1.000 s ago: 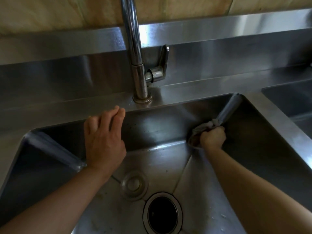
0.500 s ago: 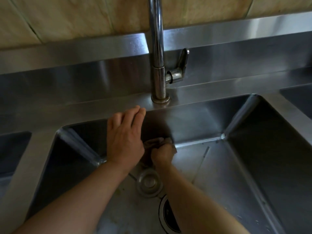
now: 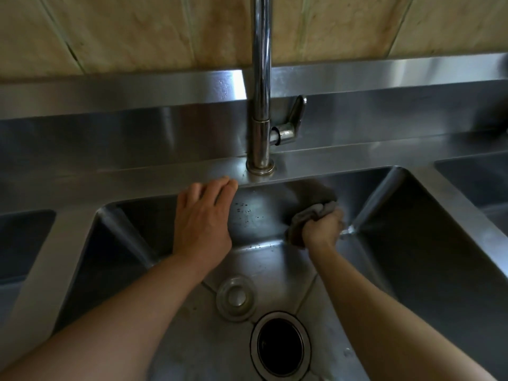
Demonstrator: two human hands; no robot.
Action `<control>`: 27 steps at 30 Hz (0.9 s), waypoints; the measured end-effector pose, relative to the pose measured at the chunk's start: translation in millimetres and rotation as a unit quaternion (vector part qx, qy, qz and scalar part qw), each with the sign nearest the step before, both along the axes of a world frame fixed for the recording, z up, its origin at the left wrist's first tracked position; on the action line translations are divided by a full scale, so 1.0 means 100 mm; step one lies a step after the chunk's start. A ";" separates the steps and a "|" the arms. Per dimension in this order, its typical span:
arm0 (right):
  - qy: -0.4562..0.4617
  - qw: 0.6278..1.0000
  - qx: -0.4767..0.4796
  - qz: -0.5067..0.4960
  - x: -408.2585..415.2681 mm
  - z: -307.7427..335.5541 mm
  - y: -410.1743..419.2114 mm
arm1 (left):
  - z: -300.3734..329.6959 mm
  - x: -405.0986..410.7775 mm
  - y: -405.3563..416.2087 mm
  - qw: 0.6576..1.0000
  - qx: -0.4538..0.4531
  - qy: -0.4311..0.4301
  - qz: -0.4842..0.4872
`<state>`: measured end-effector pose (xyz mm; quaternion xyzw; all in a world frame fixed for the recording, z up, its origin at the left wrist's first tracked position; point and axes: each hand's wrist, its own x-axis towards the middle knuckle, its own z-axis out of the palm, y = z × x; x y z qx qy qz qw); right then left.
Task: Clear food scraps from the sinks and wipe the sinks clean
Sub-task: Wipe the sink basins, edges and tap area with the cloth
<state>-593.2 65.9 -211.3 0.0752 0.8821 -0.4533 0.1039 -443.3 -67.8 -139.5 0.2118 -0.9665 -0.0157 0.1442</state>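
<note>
Nearest, the open drain (image 3: 280, 350) and the loose stopper (image 3: 235, 297) beside it lie on the floor of the middle sink (image 3: 439, 243). Beyond them the right hand (image 3: 322, 228), fingers curled tight round a grey cloth (image 3: 310, 215), has swept back rightward along the rear wall since half a second ago, leaving dark specks (image 3: 246, 213) unwiped, so wiping goes on. The left hand (image 3: 202, 221) still rests, fingers straight, on the back rim below the faucet (image 3: 261, 105).

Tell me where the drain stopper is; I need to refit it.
Head view: the drain stopper lies on the sink floor, just left of the open drain hole.
</note>
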 end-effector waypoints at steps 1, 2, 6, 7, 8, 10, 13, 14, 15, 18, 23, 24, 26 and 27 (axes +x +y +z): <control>0.009 1.000 -0.012 0.008 0.09 0.09 -0.08 | 0.02 0.00 0.00 1.000 0.006 -0.008 -0.006; 0.015 0.999 -0.016 0.025 0.18 0.15 -0.17 | 0.05 0.02 -0.01 1.000 0.011 -0.015 -0.017; 0.039 0.993 -0.099 0.061 0.49 0.54 -0.44 | 0.23 0.14 -0.17 0.995 0.047 -0.048 -0.069; 0.039 0.989 -0.134 0.054 0.55 0.66 -0.51 | 0.27 0.22 -0.22 0.995 0.048 -0.053 -0.071; 0.039 0.985 -0.161 0.049 0.59 0.73 -0.54 | 0.29 0.27 -0.24 0.996 0.042 -0.056 -0.062; 0.045 0.982 -0.179 0.043 0.68 0.85 -0.65 | 0.35 0.43 -0.37 0.998 0.037 -0.055 -0.009; 0.039 0.980 -0.194 0.013 0.78 0.78 -0.78 | 0.41 0.65 -0.62 0.996 0.031 -0.077 0.043; 0.030 0.980 -0.195 0.005 0.80 0.69 -0.81 | 0.41 0.70 -0.69 0.994 0.023 -0.093 0.043; 0.019 0.983 -0.183 -0.001 0.82 0.58 -0.86 | 0.41 0.74 -0.74 0.993 0.022 -0.108 0.038; -0.016 0.988 -0.156 -0.012 0.89 0.16 -0.95 | 0.36 0.81 -0.80 0.993 0.032 -0.106 0.029; -0.152 0.984 -0.081 -0.043 0.92 -0.30 -1.02 | 0.28 0.81 -0.89 0.997 0.028 -0.067 0.008; -0.151 0.985 -0.068 -0.043 0.93 -0.31 -1.04 | 0.27 0.80 -0.90 0.998 0.024 -0.063 0.005; -0.148 0.986 -0.072 -0.017 0.96 -0.23 -1.09 | 0.25 0.81 -0.89 0.998 0.022 -0.060 0.001; -0.121 0.989 -0.085 0.018 0.98 -0.14 -1.12 | 0.25 0.81 -0.90 0.998 0.021 -0.060 0.001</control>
